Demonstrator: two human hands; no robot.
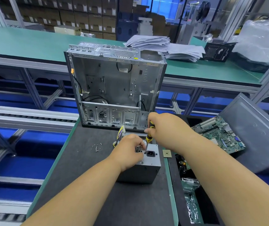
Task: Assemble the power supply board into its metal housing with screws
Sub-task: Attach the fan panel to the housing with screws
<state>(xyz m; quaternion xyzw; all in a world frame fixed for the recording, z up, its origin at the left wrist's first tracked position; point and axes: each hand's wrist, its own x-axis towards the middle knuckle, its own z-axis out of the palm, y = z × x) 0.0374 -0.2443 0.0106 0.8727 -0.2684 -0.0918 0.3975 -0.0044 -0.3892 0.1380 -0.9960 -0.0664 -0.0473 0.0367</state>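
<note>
Your left hand (pixel 129 148) presses down on the grey metal power supply box (pixel 144 167) standing on the dark worktop (pixel 81 168), fingers curled over its top to steady it. Your right hand (pixel 159 126), fingers clamped on the yellow-and-black screwdriver (pixel 149 137), sets the tip beside the black power socket (pixel 150 153). Loose screws (pixel 96 146) lie near, within reach.

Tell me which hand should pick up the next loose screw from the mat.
Left. The loose screws lie just left of the left hand, which only steadies the metal box; the right hand grips the screwdriver.
</note>
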